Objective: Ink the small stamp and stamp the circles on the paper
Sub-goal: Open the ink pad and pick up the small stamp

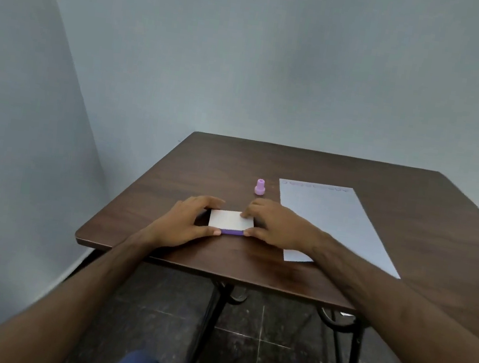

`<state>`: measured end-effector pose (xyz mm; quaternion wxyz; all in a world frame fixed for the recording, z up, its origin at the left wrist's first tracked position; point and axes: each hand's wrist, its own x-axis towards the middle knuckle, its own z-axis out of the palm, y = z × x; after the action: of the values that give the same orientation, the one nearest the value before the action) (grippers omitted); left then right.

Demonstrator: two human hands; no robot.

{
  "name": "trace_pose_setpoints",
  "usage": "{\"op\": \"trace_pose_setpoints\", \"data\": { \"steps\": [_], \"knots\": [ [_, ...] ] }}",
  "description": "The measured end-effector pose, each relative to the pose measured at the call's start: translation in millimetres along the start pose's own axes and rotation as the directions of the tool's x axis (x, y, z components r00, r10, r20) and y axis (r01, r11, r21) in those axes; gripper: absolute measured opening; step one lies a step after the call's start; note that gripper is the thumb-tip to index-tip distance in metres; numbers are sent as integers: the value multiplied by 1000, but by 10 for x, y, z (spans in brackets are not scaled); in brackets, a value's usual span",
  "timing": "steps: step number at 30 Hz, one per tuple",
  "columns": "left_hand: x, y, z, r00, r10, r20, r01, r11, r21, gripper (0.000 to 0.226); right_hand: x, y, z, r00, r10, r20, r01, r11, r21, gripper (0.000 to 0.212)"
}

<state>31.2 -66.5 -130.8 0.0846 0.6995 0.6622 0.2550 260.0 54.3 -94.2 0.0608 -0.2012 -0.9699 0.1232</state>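
The left hand (pixel 186 223) grips the left end of the ink pad case (pixel 231 220), thumb on its purple front edge and fingers curled over the far side. The right hand (pixel 279 228) clamps the right end the same way, fingertips resting on the white lid. Both hide the case's ends, so whether the lid is lifted at all cannot be told. The small purple stamp (pixel 259 187) stands upright on the tabletop (pixel 169 190), just beyond the case and apart from it. The paper (pixel 334 222) lies to the right, its near corner covered by the right forearm; its top row of circles is too faint to read.
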Motion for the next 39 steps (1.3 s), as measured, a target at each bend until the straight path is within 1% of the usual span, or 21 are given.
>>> {"op": "trace_pose_setpoints", "data": {
  "steps": [7,11,14,18,20,22,24,25,27,29,30,32,34,37,39],
  "knots": [
    [-166,133,8,1000,-5,15,6,998,-60,65,-243,-215,-133,996,83,24,-84,996,18,35],
    [-180,128,32,1000,-1,-18,0,998,-62,66,-221,-248,-145,996,65,67,-63,998,-31,50],
    [-179,96,49,1000,8,-23,-9,999,-48,67,-176,-214,-165,995,57,78,-56,998,-11,54],
    [-174,68,59,1000,25,-11,-25,999,-25,68,-107,-126,-212,995,45,92,-50,998,48,48],
    [-161,63,48,999,33,-5,-33,999,-20,67,-74,-82,-244,994,50,96,-60,993,104,38],
    [-135,59,18,999,43,3,-42,997,-68,58,-10,-49,-260,997,56,56,-61,993,99,30],
    [-93,53,-20,999,29,-12,-31,989,-145,45,90,-32,-246,998,44,-41,-42,998,43,29],
    [-62,50,-37,999,10,-39,-16,988,-156,38,143,-33,-235,995,33,-95,-32,999,18,28],
    [25,39,-62,991,-16,-131,0,993,-119,25,254,-38,-200,982,32,-184,-34,999,-12,25],
    [117,36,-92,973,-47,-227,29,996,-83,14,372,-62,-150,968,40,-248,-37,999,17,22],
    [160,32,-112,962,-78,-263,59,995,-81,12,441,-82,-121,961,54,-271,-38,997,63,20],
    [235,-15,-165,937,-164,-310,138,985,-104,14,571,-121,-73,944,129,-303,-71,978,194,20],
    [266,-109,-220,914,-248,-322,208,966,-156,15,654,-127,-47,926,196,-324,-104,954,280,23],
    [240,-277,-262,884,-366,-292,317,927,-201,17,700,-32,-26,912,230,-339,-123,944,307,23],
    [205,-383,-255,862,-425,-276,385,903,-189,17,708,74,-37,881,262,-393,-136,937,322,21]
  ]
}}
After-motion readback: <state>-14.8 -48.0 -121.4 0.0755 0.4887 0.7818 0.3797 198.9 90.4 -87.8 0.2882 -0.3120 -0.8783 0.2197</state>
